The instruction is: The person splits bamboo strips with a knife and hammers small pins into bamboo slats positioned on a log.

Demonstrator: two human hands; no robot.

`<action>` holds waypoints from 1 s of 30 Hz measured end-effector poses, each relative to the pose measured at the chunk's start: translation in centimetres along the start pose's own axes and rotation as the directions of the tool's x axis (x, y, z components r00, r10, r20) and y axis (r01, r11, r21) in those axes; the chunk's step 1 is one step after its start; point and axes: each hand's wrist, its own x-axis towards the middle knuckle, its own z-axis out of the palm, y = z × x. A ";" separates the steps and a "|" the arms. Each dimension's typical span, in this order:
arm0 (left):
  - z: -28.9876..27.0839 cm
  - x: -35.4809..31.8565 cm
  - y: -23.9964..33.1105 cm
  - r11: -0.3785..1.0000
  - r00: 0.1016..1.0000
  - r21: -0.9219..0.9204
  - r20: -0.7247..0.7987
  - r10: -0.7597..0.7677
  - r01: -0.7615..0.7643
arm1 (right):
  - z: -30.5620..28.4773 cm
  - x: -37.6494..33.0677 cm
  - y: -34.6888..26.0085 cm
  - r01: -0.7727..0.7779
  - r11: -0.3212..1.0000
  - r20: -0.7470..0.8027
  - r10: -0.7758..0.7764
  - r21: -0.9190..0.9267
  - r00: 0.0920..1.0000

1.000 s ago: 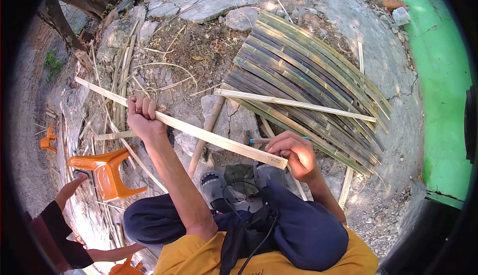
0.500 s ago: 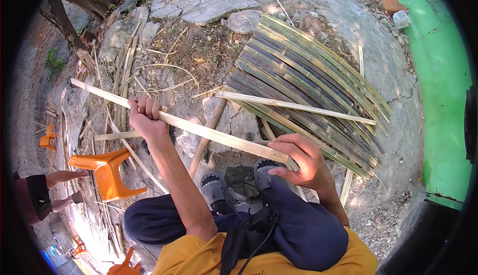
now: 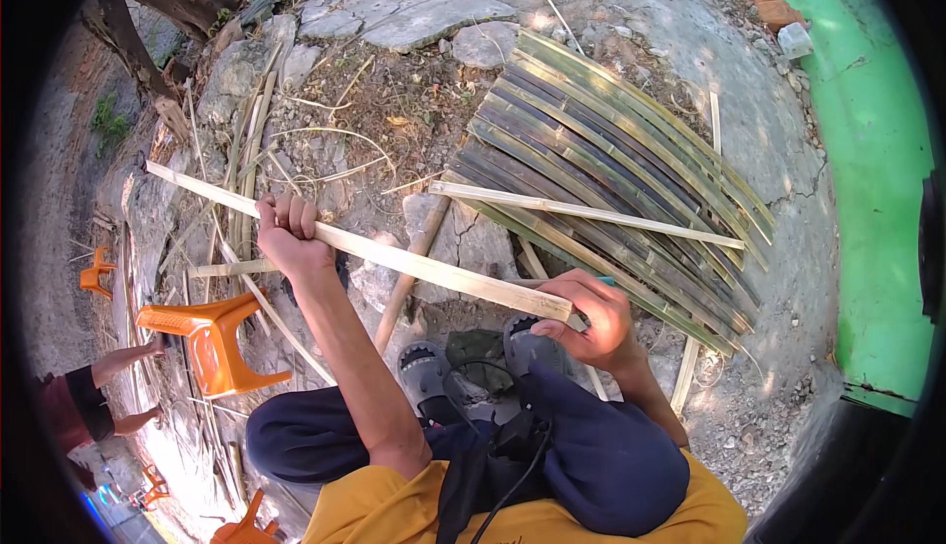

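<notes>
A long pale bamboo strip (image 3: 424, 266) slants across in front of me, its far end up at the left and its near end at the right. My left hand (image 3: 293, 234) is closed around it toward the far part. At the near end, my right hand (image 3: 589, 319) pinches the strip between thumb and fingers. A small teal piece (image 3: 606, 280) shows behind the right knuckles; most of it is hidden, so its kind cannot be told. Beyond that hand lies a row of dark green bamboo slats (image 3: 611, 179), with one pale strip (image 3: 591, 214) lying across them.
Orange plastic stools (image 3: 219, 342) stand at the left, where another person's arms and dark clothing (image 3: 84, 396) show. A bamboo pole (image 3: 412, 273) lies on the stony ground beneath my strip. Loose strips (image 3: 251, 140) lie at the upper left. A green wall (image 3: 877, 170) borders the right.
My right fingers have shifted over the strip's near end, and a teal piece now shows behind them. The left hand stays nearly in place. The person at the left has moved their arms.
</notes>
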 end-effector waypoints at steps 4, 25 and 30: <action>0.2 -0.3 -0.2 1.000 0.999 -0.016 -0.046 0.007 -0.007 | 0.6 -0.7 1.0 -0.051 0.997 -0.036 0.053 0.051 0.998; -0.1 -1.2 -0.7 0.994 0.995 -0.057 0.024 0.099 -0.098 | 2.6 -1.4 0.6 -0.321 0.742 -0.114 0.470 0.589 0.875; -0.3 -1.4 -1.0 0.985 0.990 -0.148 0.097 0.102 -0.087 | 2.7 -1.3 0.8 -0.276 0.749 -0.171 0.458 0.602 0.872</action>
